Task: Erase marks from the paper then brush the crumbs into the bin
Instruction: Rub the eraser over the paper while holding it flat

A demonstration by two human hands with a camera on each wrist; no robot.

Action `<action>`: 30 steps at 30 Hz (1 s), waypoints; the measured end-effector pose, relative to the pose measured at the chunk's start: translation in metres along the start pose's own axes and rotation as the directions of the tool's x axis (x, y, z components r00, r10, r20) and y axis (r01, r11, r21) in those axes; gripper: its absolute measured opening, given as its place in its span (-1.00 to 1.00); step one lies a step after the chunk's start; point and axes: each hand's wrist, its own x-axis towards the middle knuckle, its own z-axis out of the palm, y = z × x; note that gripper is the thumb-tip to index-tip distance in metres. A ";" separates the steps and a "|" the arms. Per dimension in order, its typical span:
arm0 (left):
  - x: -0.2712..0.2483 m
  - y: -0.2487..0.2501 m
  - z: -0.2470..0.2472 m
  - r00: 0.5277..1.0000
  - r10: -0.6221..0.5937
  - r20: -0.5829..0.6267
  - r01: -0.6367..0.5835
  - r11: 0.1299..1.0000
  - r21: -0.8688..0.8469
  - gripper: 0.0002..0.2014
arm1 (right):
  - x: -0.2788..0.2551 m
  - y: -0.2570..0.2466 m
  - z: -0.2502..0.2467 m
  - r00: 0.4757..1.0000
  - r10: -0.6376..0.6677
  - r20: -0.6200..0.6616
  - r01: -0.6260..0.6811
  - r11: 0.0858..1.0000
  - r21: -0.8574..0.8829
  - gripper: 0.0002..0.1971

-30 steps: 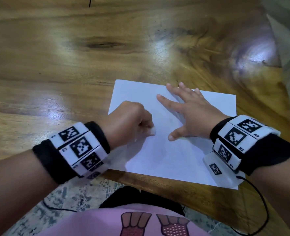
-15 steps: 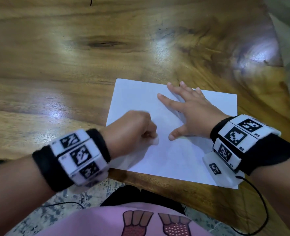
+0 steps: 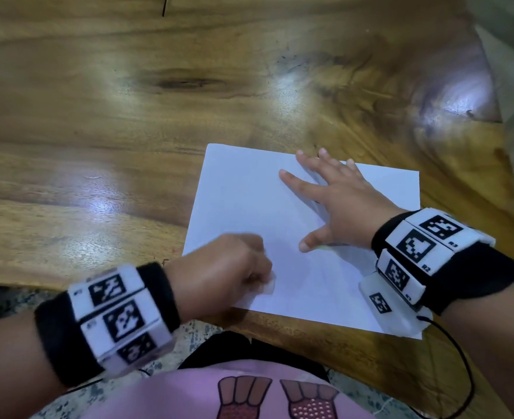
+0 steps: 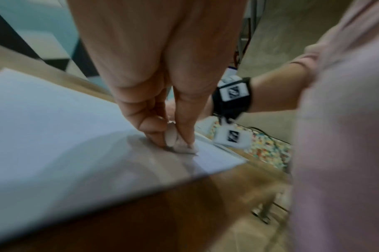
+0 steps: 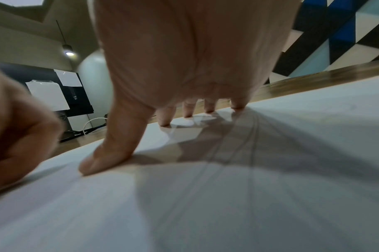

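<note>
A white sheet of paper (image 3: 249, 204) lies on the wooden table (image 3: 129, 131) close to its near edge. My left hand (image 3: 234, 273) pinches a small white eraser (image 3: 269, 286) and presses it onto the sheet's near left part; the left wrist view shows the eraser (image 4: 173, 138) between thumb and fingers (image 4: 149, 122), its tip on the paper (image 4: 55, 127). My right hand (image 3: 337, 201) lies flat on the sheet with fingers spread, holding it down. In the right wrist view its thumb (image 5: 106, 153) and fingertips press the paper (image 5: 292, 136), which carries faint pencil lines (image 5: 227, 145).
The table's near edge (image 3: 310, 331) runs just under the paper, with speckled floor (image 3: 195, 337) below it. A black cable (image 3: 461, 367) hangs from my right wristband. No bin is in view.
My left hand has slid with the eraser toward me, down the sheet to its near edge. The right hand has stayed flat in the same spot.
</note>
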 end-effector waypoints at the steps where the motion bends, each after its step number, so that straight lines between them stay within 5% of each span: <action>1: -0.004 0.001 0.003 0.998 0.000 0.056 -0.001 1.000 0.004 -0.93 | 0.000 0.000 0.000 1.000 0.000 0.000 0.000 1.000 -0.001 0.10; 3: 0.002 0.000 -0.001 0.996 0.004 0.092 -0.006 1.000 0.026 -0.95 | 0.000 0.000 0.000 1.000 -0.002 0.001 0.002 1.000 -0.004 0.11; 8: 0.042 -0.013 -0.032 0.983 -0.003 -0.181 0.023 0.994 0.111 -0.90 | 0.000 0.000 0.001 1.000 0.000 -0.004 0.000 1.000 0.004 0.11; 10: 0.038 -0.015 -0.028 0.979 0.001 -0.205 0.021 0.994 0.109 -0.86 | 0.000 0.000 0.001 1.000 -0.002 -0.004 0.002 1.000 0.007 0.12; 17: -0.009 -0.001 0.009 0.998 0.042 0.054 -0.045 0.997 0.063 -0.90 | 0.001 0.001 0.001 1.000 -0.003 -0.003 0.003 1.000 0.009 0.11; 24: 0.052 -0.021 -0.042 0.954 -0.113 -0.277 0.144 0.985 0.093 -0.90 | 0.002 0.001 0.002 1.000 -0.006 -0.010 0.006 1.000 0.002 0.11; 27: 0.041 -0.016 -0.030 0.966 -0.028 -0.257 0.063 0.990 0.126 -0.89 | 0.001 0.001 0.001 1.000 -0.005 -0.008 0.005 1.000 0.014 0.11; 30: -0.002 -0.009 -0.007 0.996 0.002 -0.084 0.002 0.999 0.051 -0.88 | 0.000 0.001 0.001 1.000 -0.004 -0.001 0.004 1.000 0.015 0.11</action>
